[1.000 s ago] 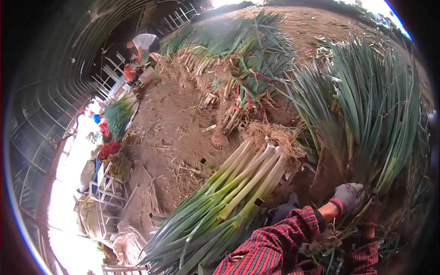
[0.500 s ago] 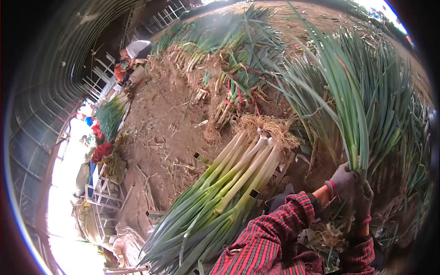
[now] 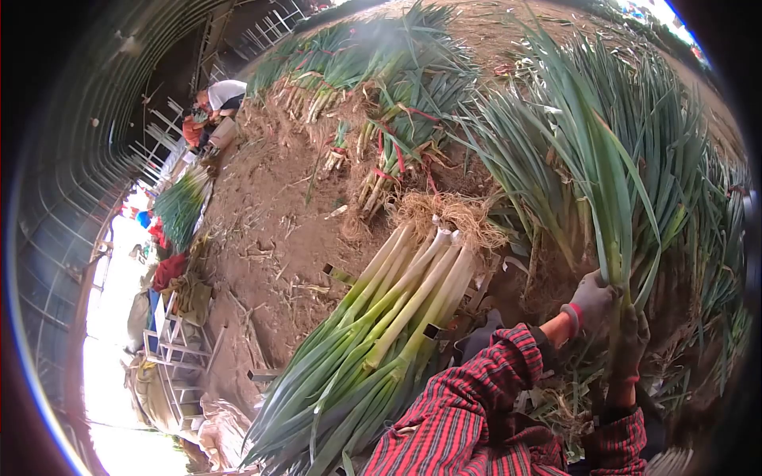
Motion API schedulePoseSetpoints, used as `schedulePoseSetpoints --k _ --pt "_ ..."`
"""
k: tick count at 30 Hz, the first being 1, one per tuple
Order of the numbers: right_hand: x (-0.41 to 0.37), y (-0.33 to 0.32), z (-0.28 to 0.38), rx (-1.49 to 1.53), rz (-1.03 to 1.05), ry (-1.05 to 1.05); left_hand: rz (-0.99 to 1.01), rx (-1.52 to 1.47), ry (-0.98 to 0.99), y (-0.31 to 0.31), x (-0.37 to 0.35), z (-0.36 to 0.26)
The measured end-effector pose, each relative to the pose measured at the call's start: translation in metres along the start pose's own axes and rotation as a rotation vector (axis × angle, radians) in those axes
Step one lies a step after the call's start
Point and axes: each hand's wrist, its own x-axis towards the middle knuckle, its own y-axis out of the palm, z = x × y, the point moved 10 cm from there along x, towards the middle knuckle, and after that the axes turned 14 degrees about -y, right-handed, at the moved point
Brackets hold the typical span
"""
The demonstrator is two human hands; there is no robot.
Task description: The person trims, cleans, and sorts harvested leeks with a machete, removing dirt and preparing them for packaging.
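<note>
My left hand (image 3: 593, 300), in a grey glove, is closed round the stalk of a scallion (image 3: 613, 214) whose long green leaves rise upright. Just below it, my right hand (image 3: 631, 337), in a darker glove, grips the lower part of the same stalk; its fingers are partly in shadow. Beside my left sleeve lies a large bundle of scallions (image 3: 397, 317), white ends and roots pointing away, leaves towards me. Behind my hands stands a dense mass of scallions (image 3: 667, 166), leaves up.
Tied scallion bundles with red bands (image 3: 389, 151) lie on the soil (image 3: 262, 230) ahead. At far left a person (image 3: 226, 94) bends over near another scallion pile (image 3: 181, 206). A white metal frame (image 3: 171, 341) stands at the left by the curved greenhouse wall (image 3: 71, 182).
The held scallion's leaves have swung and spread slightly, with one leaf drooping to the right. Both hands keep their hold, my right a little lower. The view has shifted slightly.
</note>
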Motion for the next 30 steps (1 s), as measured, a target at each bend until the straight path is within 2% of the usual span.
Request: schedulePoseSetpoints --k 3,5,6,9,12,15,16,17,18,19,20,21,22,23,26,30 --pt "-0.002 0.001 -0.008 -0.035 0.134 -0.001 0.053 -0.124 0.050 0.004 -0.001 -0.001" --pt "-0.007 0.003 -0.008 -0.078 0.272 0.043 0.049 -0.026 -0.002 0.006 -0.015 -0.015" --pt "-0.006 -0.003 -0.012 -0.076 0.285 0.057 0.045 0.022 -0.026 0.007 -0.018 -0.018" --pt "-0.004 -0.010 -0.024 -0.057 0.319 0.087 0.080 0.063 0.072 0.010 -0.012 -0.014" --pt "-0.003 -0.007 -0.016 -0.046 0.310 0.043 0.112 0.036 0.003 0.011 -0.007 -0.005" --pt "-0.002 0.003 -0.013 -0.049 0.320 -0.065 0.063 0.056 0.084 0.008 -0.006 -0.014" --pt "0.001 -0.003 -0.021 -0.059 0.340 -0.066 -0.025 0.182 0.098 -0.003 -0.002 -0.013" --pt "0.001 0.009 -0.003 -0.124 0.307 -0.063 -0.119 0.265 0.230 -0.011 -0.007 -0.029" --pt "0.002 0.002 -0.004 -0.395 0.270 0.007 -0.028 0.179 0.064 -0.006 -0.013 -0.028" --pt "0.002 0.007 0.001 -0.314 0.291 -0.066 0.001 0.086 -0.004 -0.007 -0.012 -0.024" --pt "-0.001 0.008 0.009 -0.407 0.211 0.006 -0.021 0.135 0.013 -0.008 -0.013 -0.028" --pt "-0.001 -0.002 -0.001 -0.404 0.197 -0.036 -0.063 0.011 -0.152 -0.006 -0.023 -0.024" --pt "0.000 -0.004 -0.004 -0.385 0.198 -0.057 -0.062 0.024 -0.074 -0.010 -0.012 -0.018" --pt "-0.001 -0.001 -0.004 -0.351 0.207 -0.088 -0.049 -0.041 -0.091 -0.016 0.001 -0.004" --pt "-0.008 0.012 0.009 -0.265 0.203 0.024 0.012 -0.223 -0.117 -0.014 0.003 0.004" --pt "-0.010 0.004 -0.004 -0.326 0.263 -0.097 -0.053 -0.132 -0.056 -0.016 0.000 -0.001"
